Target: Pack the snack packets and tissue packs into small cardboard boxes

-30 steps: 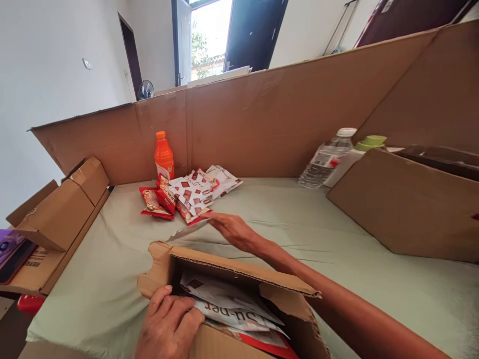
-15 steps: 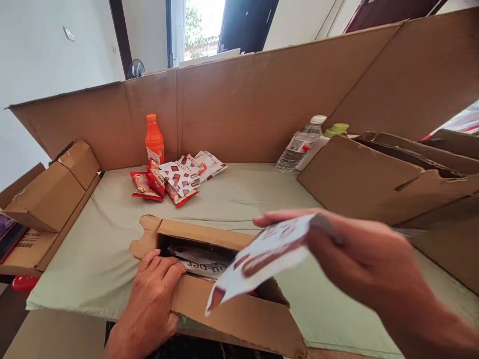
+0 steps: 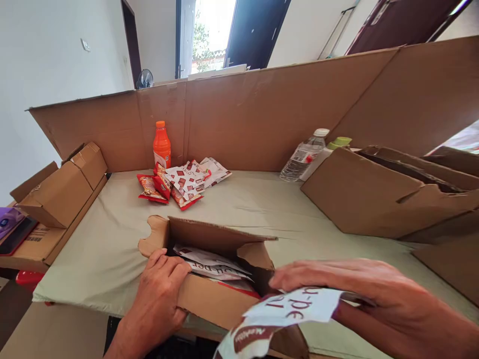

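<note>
An open cardboard box [image 3: 213,299] sits at the table's near edge, with white printed snack packets [image 3: 209,269] lying inside. My left hand [image 3: 160,289] grips its near wall at the left end, fingers over the rim. In my right hand [image 3: 333,279] is another white and brown snack packet [image 3: 286,309], pinched between thumb and fingers. It droops over the box's right end and bends toward me. Part of that end is hidden behind the packet.
Red snack packets [image 3: 153,189] and white packets [image 3: 187,179] lie in a pile before an orange bottle [image 3: 161,147]. Toward the right back, a clear water bottle [image 3: 301,159] leans near a large cardboard box [image 3: 362,194]. More cardboard [image 3: 56,199] stands left. A cardboard wall [image 3: 262,119] runs behind.
My right hand has moved down and nearer with the packet, which now bends more. The box's far flap has swung up, widening the opening. My left hand stays on the rim.
</note>
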Available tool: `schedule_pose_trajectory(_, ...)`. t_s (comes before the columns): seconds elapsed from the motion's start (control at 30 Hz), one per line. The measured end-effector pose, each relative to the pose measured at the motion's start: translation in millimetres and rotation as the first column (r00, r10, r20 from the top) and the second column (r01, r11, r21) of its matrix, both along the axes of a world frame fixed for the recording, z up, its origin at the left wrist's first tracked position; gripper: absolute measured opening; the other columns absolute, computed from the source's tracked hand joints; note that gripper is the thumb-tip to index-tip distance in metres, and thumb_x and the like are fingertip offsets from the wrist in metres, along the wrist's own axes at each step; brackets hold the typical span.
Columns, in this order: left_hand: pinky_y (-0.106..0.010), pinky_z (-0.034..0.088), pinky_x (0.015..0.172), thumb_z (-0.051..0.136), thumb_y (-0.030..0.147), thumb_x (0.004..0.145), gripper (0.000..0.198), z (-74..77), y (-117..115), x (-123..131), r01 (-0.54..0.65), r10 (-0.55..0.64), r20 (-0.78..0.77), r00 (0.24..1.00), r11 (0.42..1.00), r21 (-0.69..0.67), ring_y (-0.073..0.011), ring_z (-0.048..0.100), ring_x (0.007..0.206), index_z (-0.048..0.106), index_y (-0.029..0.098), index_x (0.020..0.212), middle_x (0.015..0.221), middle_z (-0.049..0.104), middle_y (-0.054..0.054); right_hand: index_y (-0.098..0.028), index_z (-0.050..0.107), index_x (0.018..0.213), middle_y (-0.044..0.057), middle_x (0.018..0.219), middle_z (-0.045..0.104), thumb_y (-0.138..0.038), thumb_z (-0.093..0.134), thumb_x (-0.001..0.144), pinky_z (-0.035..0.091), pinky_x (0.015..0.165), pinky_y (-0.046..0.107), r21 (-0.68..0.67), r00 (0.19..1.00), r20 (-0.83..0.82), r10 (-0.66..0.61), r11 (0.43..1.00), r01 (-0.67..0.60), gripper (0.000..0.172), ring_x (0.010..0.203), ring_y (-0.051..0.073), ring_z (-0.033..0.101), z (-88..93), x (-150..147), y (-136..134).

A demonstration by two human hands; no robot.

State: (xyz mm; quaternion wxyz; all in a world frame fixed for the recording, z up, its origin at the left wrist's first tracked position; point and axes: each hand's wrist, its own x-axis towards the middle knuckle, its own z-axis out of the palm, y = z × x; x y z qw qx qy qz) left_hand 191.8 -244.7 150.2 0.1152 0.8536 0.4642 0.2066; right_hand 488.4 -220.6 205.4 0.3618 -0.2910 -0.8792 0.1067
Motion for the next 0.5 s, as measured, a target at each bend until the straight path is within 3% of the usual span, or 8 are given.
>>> schedule_pose_trajectory(0.13, -0.061, 0.038, 0.115, 0.052, 0.003, 0.054, 0.062, -2.7, 2.6, -0.6, 0.024, -0.024, 0.023, 0.999, 0.999, 0.039, -0.0295, 0.065, 0.107, 0.058, 0.019, 0.114, 0.110, 0.070, -0.008, -0.030, 0.072, 0.078, -0.003, 0.055, 0.068, -0.041, 0.054, 0.100, 0.052, 0.042, 0.024, -0.117, 0.970, -0.004, -0.244, 0.963, 0.242, 0.031, 0.043, 0.016, 0.062, -10.5, 2.8, 5.9)
schedule_pose_trajectory(0.2, -0.061, 0.039, 0.115, 0.051, 0.003, 0.053, 0.063, -3.3, 3.3, -0.5, 0.021, -0.022, 0.017, 1.000, 0.999, 0.044, -0.0298, 0.066, 0.106, 0.059, 0.018, 0.113, 0.109, 0.070, -0.008, -0.028, 0.069, 0.072, -0.005, 0.049, 0.060, -0.044, 0.052, 0.100, 0.046, 0.037, 0.025, -0.106, 0.939, 0.005, -0.345, 0.933, 0.344, 0.036, 0.038, 0.015, 0.056, -16.6, 0.0, 14.1)
schedule_pose_trajectory(0.3, -0.060, 0.038, 0.117, 0.051, 0.004, 0.050, 0.066, -3.7, 2.6, 0.3, 0.017, -0.017, -0.011, 1.000, 0.999, 0.038, -0.0302, 0.065, 0.107, 0.060, 0.016, 0.115, 0.110, 0.069, -0.010, -0.026, 0.067, 0.077, -0.005, 0.054, 0.063, -0.036, 0.051, 0.101, 0.045, 0.042, 0.024, 0.111, 0.886, -0.051, -0.460, 0.879, 0.463, 0.031, 0.041, 0.013, 0.055, -26.6, -6.7, 23.3)
schedule_pose_trajectory(0.4, -0.060, 0.038, 0.117, 0.051, 0.004, 0.049, 0.069, -4.5, 1.1, 1.1, 0.013, -0.012, -0.015, 1.000, 0.999, 0.038, -0.0302, 0.065, 0.107, 0.059, 0.016, 0.116, 0.111, 0.069, -0.010, -0.023, 0.069, 0.088, 0.000, 0.075, 0.076, -0.024, 0.052, 0.101, 0.053, 0.060, 0.024, 0.358, 0.870, -0.102, -0.482, 0.798, 0.485, 0.022, 0.060, 0.015, 0.069, -40.6, -17.8, 25.6)
schedule_pose_trajectory(0.5, -0.060, 0.039, 0.117, 0.051, 0.003, 0.049, 0.068, -5.1, 0.9, 1.3, 0.006, -0.005, -0.022, 1.000, 0.999, 0.048, -0.0304, 0.065, 0.107, 0.060, 0.016, 0.115, 0.110, 0.069, -0.010, -0.020, 0.071, 0.093, 0.005, 0.089, 0.079, -0.010, 0.045, 0.098, 0.053, 0.067, 0.024, 0.406, 0.876, 0.081, -0.476, 0.818, 0.407, 0.028, 0.076, 0.017, 0.075, -55.4, -35.5, 26.1)
